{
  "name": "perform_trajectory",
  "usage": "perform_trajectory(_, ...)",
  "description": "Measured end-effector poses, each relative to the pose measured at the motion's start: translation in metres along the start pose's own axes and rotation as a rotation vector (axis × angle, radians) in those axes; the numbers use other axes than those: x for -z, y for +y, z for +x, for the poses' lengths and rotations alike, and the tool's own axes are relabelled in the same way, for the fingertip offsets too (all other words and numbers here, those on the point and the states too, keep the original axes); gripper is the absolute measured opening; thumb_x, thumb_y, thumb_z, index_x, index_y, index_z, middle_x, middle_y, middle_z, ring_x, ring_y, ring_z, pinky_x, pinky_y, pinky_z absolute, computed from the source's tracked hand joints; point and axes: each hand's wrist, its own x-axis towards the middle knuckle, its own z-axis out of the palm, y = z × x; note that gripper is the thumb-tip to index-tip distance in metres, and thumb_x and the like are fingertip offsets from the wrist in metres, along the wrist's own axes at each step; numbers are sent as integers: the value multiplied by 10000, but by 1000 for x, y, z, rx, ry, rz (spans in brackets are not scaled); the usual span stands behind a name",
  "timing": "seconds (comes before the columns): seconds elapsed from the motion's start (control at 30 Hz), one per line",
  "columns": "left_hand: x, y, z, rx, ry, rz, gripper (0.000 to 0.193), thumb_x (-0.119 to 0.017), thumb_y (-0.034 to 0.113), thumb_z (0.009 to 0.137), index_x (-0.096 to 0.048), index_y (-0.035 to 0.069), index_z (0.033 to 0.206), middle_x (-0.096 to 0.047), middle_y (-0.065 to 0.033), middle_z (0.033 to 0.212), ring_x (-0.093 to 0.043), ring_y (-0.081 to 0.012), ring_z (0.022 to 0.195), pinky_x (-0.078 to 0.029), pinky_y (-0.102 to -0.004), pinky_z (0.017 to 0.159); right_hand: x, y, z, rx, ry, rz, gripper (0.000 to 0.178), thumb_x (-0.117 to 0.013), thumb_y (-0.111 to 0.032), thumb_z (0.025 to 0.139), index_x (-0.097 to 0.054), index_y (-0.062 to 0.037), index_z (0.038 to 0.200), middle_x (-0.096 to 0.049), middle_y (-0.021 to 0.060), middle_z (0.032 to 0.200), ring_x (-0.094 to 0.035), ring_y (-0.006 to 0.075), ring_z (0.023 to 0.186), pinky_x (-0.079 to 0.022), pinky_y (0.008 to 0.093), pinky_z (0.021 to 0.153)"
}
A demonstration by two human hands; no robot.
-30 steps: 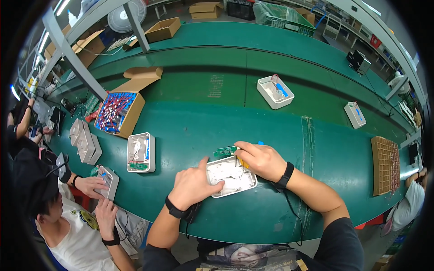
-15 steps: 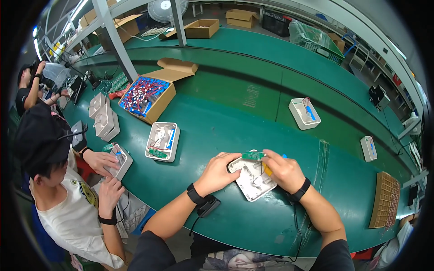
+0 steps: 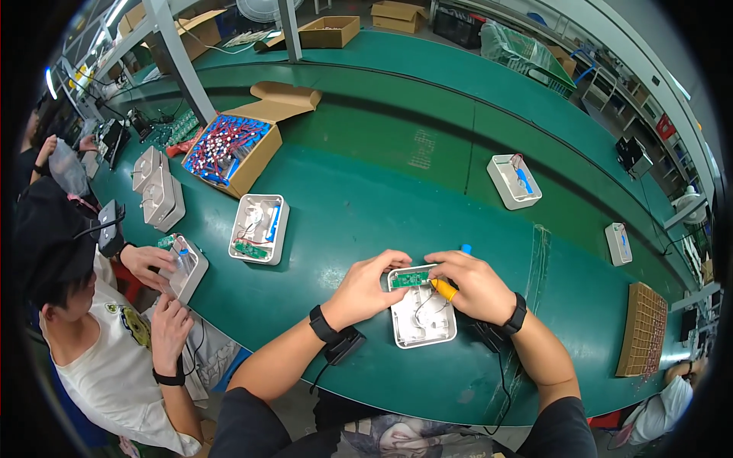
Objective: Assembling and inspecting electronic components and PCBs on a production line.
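A white plastic housing [image 3: 424,327] lies open side up on the green bench in front of me, with thin wires and moulded posts inside. A small green circuit board [image 3: 410,279] sits across its far end. My left hand [image 3: 360,288] is closed round the housing's far left corner, thumb at the board's left end. My right hand [image 3: 475,287] holds a yellow-handled tool [image 3: 443,289] in its palm, and a blue end [image 3: 466,249] sticks out beyond the knuckles. Its fingertips touch the board's right end. The tool's working tip cannot be made out.
A similar housing [image 3: 259,229] stands to the left, near a carton [image 3: 256,156] of blue batteries with red wires. Two more housings [image 3: 515,182] [image 3: 618,244] are at the right. A gridded cardboard tray [image 3: 640,330] lies far right. A co-worker [image 3: 99,320] handles another housing at left.
The housing has turned straighter toward me, and the board has come down against its far end. The yellow tool now points toward the board. My view has shifted slightly.
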Motion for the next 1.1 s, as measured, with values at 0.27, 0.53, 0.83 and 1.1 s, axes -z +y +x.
perform_trajectory(0.27, 1, -5, -6, -173, -76, 183, 251, -822, 103, 841, -743, 48, 1073, -773, -113, 1143, -764, -259, 940, -618, -353, 827, -4, -8, -6, -56, -151, -166, 174, -722, 1, 852, -721, -1, 1027, -715, 149, 1244, -708, 343, 1051, -583, 426, 922)
perform_trajectory(0.53, -1, -8, -9, -308, -53, 376, 157, -803, 150, 863, -794, 72, 999, -771, -115, 1127, -761, -296, 909, -629, -378, 786, -7, -1, -5, -79, -104, -89, 117, -713, -24, 856, -754, -3, 964, -733, 120, 1160, -713, 320, 1019, -583, 418, 908)
perform_trajectory(0.83, 0, -4, -7, -294, -55, 347, 165, -804, 146, 865, -778, 77, 1012, -769, -112, 1077, -760, -307, 894, -626, -383, 777, -6, -4, -5, -140, -130, -69, 110, -717, -59, 863, -767, -5, 945, -747, 105, 1137, -715, 304, 1007, -580, 418, 900)
perform_trajectory(1.1, 3, -1, -6, -247, -75, 327, 186, -808, 135, 863, -732, 61, 1015, -768, -112, 1049, -759, -311, 897, -622, -387, 774, -8, -4, -4, -143, -104, -43, 122, -710, -55, 868, -772, -2, 958, -747, 107, 1147, -719, 309, 989, -584, 416, 883)
